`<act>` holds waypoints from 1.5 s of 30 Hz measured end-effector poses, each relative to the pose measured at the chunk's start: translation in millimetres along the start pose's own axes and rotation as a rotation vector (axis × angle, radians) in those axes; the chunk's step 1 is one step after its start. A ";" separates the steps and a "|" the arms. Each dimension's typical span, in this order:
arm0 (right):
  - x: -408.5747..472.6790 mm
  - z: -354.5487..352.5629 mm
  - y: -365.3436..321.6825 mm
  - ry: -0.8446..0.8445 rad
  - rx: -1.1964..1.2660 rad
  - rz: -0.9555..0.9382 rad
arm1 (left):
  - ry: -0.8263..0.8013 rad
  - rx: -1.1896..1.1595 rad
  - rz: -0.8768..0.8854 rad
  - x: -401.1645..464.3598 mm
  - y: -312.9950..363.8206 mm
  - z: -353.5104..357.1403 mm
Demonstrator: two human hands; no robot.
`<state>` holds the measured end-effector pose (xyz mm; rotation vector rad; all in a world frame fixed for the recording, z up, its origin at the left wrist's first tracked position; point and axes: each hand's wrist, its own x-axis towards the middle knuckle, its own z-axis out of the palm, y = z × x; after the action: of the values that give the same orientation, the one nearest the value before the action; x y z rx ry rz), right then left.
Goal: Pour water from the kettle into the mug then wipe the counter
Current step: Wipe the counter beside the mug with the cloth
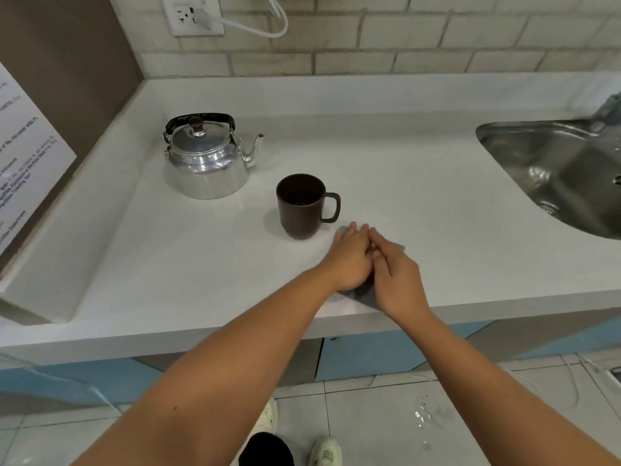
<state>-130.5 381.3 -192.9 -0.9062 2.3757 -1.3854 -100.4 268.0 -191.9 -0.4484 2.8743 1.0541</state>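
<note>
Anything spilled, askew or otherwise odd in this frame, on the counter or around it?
One thing: small wet splashes glisten on the floor tiles below the counter edge, right of the person's shoes. On the counter no puddle shows. The kettle and mug stand upright, apart; both hands, left hand and right hand, rest on a grey cloth.

The person is working with both forearms bare, no sleeves showing and nothing on either wrist. The left hand (349, 260) and right hand (398, 280) are wearing no rings or gloves. Below, they are wearing pale mesh shoes (326, 452) and dark trousers (265, 449).
</note>
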 end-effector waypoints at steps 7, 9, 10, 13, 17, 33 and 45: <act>14.6 19.0 20.0 -0.259 -0.464 -0.070 | 0.351 -0.024 0.057 -86.6 -82.5 -26.0; 35.3 20.1 26.6 -0.250 -0.668 -0.079 | 0.451 0.066 -0.023 -95.1 -106.9 -36.8; 48.7 19.1 29.2 -0.251 -0.719 -0.074 | 0.479 0.121 -0.070 -95.7 -118.2 -42.5; 97.6 12.1 33.4 -0.285 -0.740 -0.013 | 0.440 0.218 -0.215 -91.3 -144.5 -54.8; 139.0 22.6 34.1 -0.324 -0.885 0.042 | 0.397 0.318 -0.221 -85.0 -159.3 -50.9; 67.8 -25.3 50.2 -0.409 -0.783 -0.161 | 0.371 0.347 -0.233 -86.6 -156.7 -50.0; -2.6 -40.2 49.4 -0.382 -0.765 -0.148 | 0.347 0.367 -0.243 -87.7 -152.0 -53.1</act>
<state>-167.6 428.5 -214.2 -1.3901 2.5518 -0.2359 29.8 145.9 -233.7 -1.0012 3.0935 0.4315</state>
